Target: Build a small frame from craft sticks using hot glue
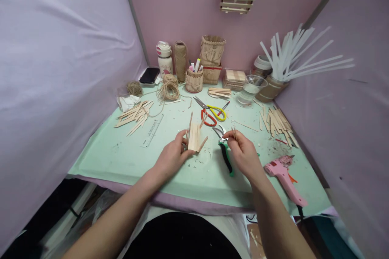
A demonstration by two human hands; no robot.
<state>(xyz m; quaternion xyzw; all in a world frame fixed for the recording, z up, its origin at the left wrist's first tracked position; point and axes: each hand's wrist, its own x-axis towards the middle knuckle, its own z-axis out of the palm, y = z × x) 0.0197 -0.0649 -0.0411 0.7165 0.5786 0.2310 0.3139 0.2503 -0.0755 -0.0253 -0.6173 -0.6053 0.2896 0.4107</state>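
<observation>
My left hand [174, 154] grips a small craft-stick model [194, 137] by its left side, thumb at the lower edge. Flat sticks form its body, and thin sticks jut up at its corners. My right hand [243, 153] is closed in a pinch, with short thin wooden stick pieces [234, 132] poking up from its fingers. Right beside that hand lie pruning shears [225, 158] with green and black handles, blades apart; I cannot tell if the hand touches them. Beyond, scissors [210, 112] with red and yellow handles lie spread on the table.
A pink glue gun [284, 176] lies at right, near loose craft sticks [278, 123]. More sticks [135, 115] and a clear ruler [152, 130] lie left. Twine [168, 90], a pen cup [194, 81], a water cup [248, 93] and white glue sticks [288, 54] stand behind.
</observation>
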